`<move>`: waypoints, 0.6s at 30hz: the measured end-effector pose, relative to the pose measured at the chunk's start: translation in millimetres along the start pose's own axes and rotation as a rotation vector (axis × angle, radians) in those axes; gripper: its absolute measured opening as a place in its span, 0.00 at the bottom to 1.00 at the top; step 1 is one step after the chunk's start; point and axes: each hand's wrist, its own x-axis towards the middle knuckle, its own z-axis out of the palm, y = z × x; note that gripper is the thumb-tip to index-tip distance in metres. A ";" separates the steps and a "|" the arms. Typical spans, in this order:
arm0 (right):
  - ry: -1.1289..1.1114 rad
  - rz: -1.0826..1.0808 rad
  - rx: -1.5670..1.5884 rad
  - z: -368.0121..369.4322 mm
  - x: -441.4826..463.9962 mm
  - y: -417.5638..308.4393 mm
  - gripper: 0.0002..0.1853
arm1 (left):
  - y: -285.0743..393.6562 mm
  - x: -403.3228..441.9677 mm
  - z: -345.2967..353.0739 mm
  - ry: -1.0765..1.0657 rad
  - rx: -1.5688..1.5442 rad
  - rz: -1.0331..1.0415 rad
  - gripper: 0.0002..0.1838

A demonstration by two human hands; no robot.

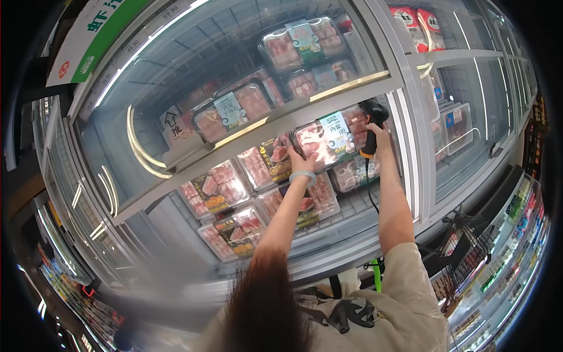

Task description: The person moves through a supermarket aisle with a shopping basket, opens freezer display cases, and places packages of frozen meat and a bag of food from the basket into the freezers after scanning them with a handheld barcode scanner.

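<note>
The labelled meat pack (314,136) lies over other packs in the freezer (346,214), its near edge pinched by the left hand (305,164), while the right hand (378,134) wraps the scanner (370,142). It probably handles as fairly heavy, stiff yet crackable, and slippery with cold, best gripped by opposite rims

Glass-doored freezers (410,58) (grey-framed, brightly streaked with reflected light) beside colourful stocked shelves (516,252).

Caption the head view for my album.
Left hand on a meat pack, right hand holding a barcode scanner, in a freezer.
</note>
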 end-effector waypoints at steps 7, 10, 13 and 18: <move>0.071 0.054 0.027 -0.5 -14.1 0.5 0.17 | -0.4 11.9 -6.4 -0.071 -0.061 0.022 0.38; 0.246 0.014 0.018 -7.0 -34.7 12.5 0.16 | 45.9 2.0 -21.4 -0.092 0.208 0.049 0.39; 0.287 0.277 0.223 -20.2 -40.4 28.5 0.14 | 77.0 -3.6 -24.8 -0.047 0.442 0.153 0.34; 0.210 0.358 0.152 -43.1 -38.3 31.6 0.11 | 104.8 -43.1 -9.6 -0.095 0.669 0.094 0.33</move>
